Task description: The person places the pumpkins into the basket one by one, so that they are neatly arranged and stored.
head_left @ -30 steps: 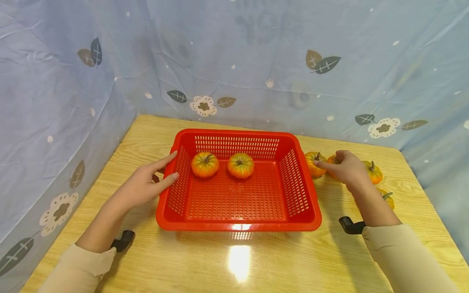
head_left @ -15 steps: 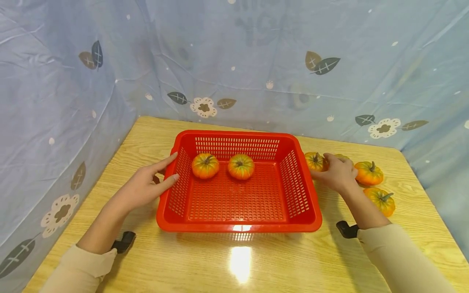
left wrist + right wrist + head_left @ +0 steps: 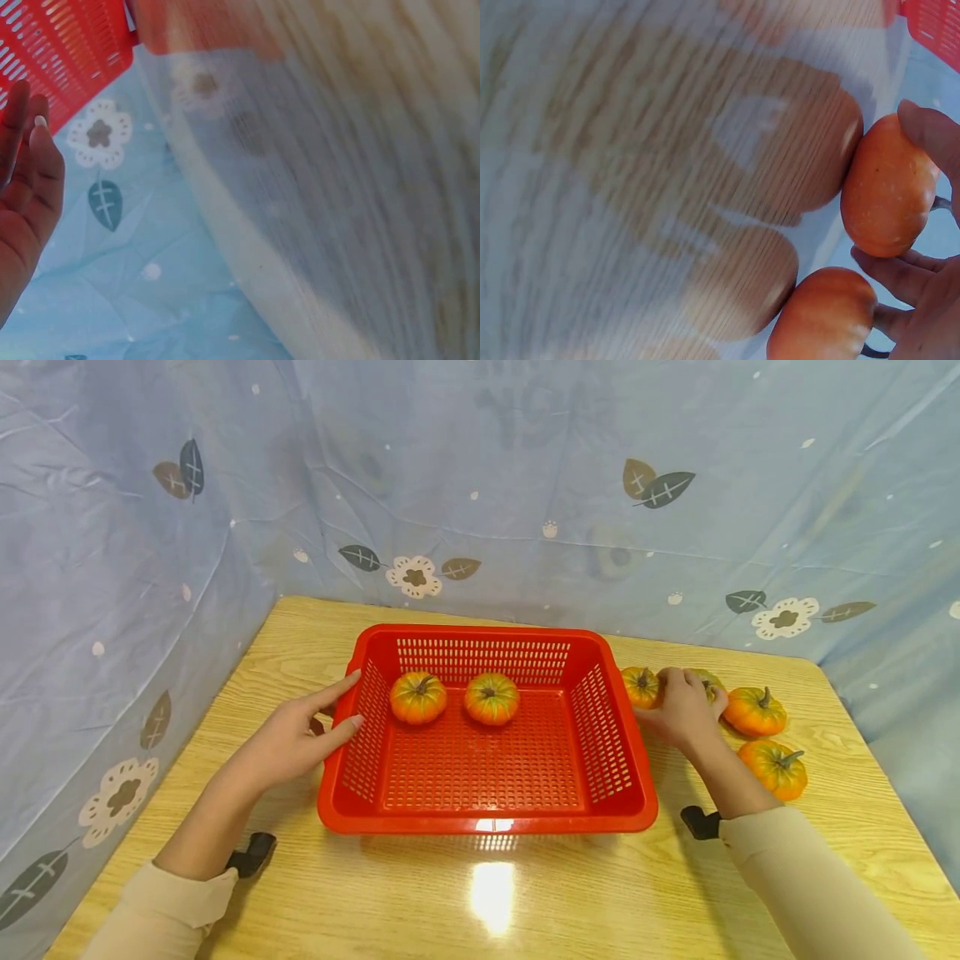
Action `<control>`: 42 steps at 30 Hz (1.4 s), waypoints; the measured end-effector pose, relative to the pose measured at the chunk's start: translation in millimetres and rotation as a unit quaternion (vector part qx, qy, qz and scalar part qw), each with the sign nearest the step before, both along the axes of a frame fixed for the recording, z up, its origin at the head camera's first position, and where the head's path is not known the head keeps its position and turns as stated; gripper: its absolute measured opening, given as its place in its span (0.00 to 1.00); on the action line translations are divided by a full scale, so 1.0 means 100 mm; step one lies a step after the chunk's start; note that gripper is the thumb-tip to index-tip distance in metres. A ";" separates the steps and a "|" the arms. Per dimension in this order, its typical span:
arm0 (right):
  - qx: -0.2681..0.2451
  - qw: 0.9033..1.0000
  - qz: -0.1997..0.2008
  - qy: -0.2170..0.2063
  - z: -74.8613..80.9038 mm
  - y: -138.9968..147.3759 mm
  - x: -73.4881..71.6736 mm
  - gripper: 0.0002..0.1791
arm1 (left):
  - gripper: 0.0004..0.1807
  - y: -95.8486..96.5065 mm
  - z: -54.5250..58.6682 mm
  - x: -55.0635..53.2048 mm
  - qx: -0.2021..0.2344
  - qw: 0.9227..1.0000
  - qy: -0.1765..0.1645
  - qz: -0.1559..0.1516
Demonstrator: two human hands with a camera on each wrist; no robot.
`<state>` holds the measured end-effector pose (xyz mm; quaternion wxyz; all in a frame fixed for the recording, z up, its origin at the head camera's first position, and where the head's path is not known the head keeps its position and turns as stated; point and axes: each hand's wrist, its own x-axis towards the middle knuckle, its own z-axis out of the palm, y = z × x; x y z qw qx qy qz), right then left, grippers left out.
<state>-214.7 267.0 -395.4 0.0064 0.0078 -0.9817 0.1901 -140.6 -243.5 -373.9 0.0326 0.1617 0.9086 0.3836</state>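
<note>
A red plastic basket (image 3: 487,822) with slotted walls stands on the table. Inside, toward its back, sit two small orange pumpkins, one on the left (image 3: 417,697) and one near the middle (image 3: 491,699). My left hand (image 3: 296,743) rests at the basket's left rim, fingers fairly straight and thumb tip over the edge. Just outside the right wall, my right hand (image 3: 686,710) holds another small pumpkin (image 3: 889,191) between thumb and fingers; in the right wrist view it meets its reflection on the tabletop. A neighbouring pumpkin (image 3: 825,315) lies close behind these fingers, partly covered in the head view.
Two more pumpkins lie farther right, a back one (image 3: 755,712) and a nearer one (image 3: 774,768). The shiny wood-grain table (image 3: 420,893) meets a blue patterned cloth (image 3: 480,485) at the back and sides.
My right hand has moved left from above the pumpkins onto the one closest to the basket, uncovering the two at far right. My left hand stays at the rim.
</note>
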 end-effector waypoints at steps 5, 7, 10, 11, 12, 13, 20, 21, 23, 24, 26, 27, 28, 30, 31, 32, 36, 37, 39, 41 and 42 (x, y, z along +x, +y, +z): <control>0.016 1.000 0.015 -0.014 -0.01 0.03 -0.02 0.50 | 0.36 0.00 0.00 0.01 -0.001 1.000 0.001 0.000; 0.019 0.999 0.023 -0.019 0.00 0.04 -0.01 0.50 | 0.36 0.00 -0.01 0.01 -0.001 1.000 0.001 0.001; 0.019 0.999 0.033 -0.018 0.00 0.04 0.00 0.48 | 0.36 0.00 -0.01 0.01 0.001 1.000 0.000 0.002; 0.019 0.999 0.035 -0.017 0.00 0.04 0.01 0.48 | 0.36 0.00 -0.01 0.01 0.002 1.000 -0.001 0.002; 0.020 0.999 0.037 -0.015 0.01 0.04 0.01 0.47 | 0.35 0.00 -0.01 0.01 0.002 1.000 0.000 0.002; 0.021 0.999 0.038 -0.012 0.00 0.05 0.02 0.48 | 0.35 0.00 -0.02 0.01 0.003 1.000 0.000 0.002; 0.008 1.000 0.020 0.023 0.08 0.10 0.08 0.49 | 0.35 0.00 -0.02 0.01 0.007 1.000 -0.003 0.001; 0.004 0.999 0.013 0.029 0.10 0.12 0.08 0.49 | 0.36 0.00 -0.02 0.01 0.007 1.000 -0.003 0.001; -0.006 0.999 -0.002 0.038 0.16 0.15 0.07 0.50 | 0.36 0.00 -0.01 0.01 0.007 1.000 -0.003 0.001; -0.010 0.999 -0.012 0.037 0.19 0.17 0.07 0.51 | 0.36 0.00 -0.01 0.01 0.005 1.000 -0.001 0.000; -0.029 0.999 -0.034 0.029 0.25 0.21 0.06 0.53 | 0.35 0.00 -0.01 0.00 0.005 1.000 0.001 -0.001; -0.038 0.998 -0.044 0.021 0.29 0.23 0.06 0.54 | 0.35 0.00 -0.01 0.00 0.005 1.000 0.001 -0.002; -0.048 0.997 -0.052 0.012 0.32 0.25 0.06 0.55 | 0.35 0.00 -0.01 0.00 0.005 1.000 0.002 -0.002; -0.071 0.995 -0.068 -0.010 0.39 0.28 0.06 0.58 | 0.35 0.00 0.00 -0.01 0.005 1.000 0.005 -0.003; -0.087 0.994 -0.072 -0.017 0.42 0.29 0.06 0.59 | 0.35 0.00 0.00 -0.01 0.005 1.000 0.005 -0.003; -0.101 0.992 -0.074 -0.024 0.45 0.29 0.07 0.60 | 0.35 0.00 0.00 -0.01 0.005 1.000 0.006 -0.003; -0.145 0.986 -0.072 -0.039 0.55 0.27 0.08 0.62 | 0.35 0.01 -0.01 -0.01 0.003 1.000 0.010 0.001; -0.149 0.986 -0.068 -0.039 0.58 0.25 0.08 0.62 | 0.35 0.01 -0.01 -0.01 0.002 1.000 0.010 0.002; -0.150 0.986 -0.061 -0.039 0.63 0.21 0.08 0.63 | 0.35 0.01 -0.01 -0.01 0.001 1.000 0.009 0.005; -0.151 0.986 -0.051 -0.037 0.68 0.15 0.08 0.64 | 0.35 0.01 0.00 -0.01 0.000 1.000 0.007 0.007; -0.154 0.986 -0.045 -0.036 0.71 0.12 0.07 0.65 | 0.36 0.01 0.00 -0.01 0.000 1.000 0.006 0.007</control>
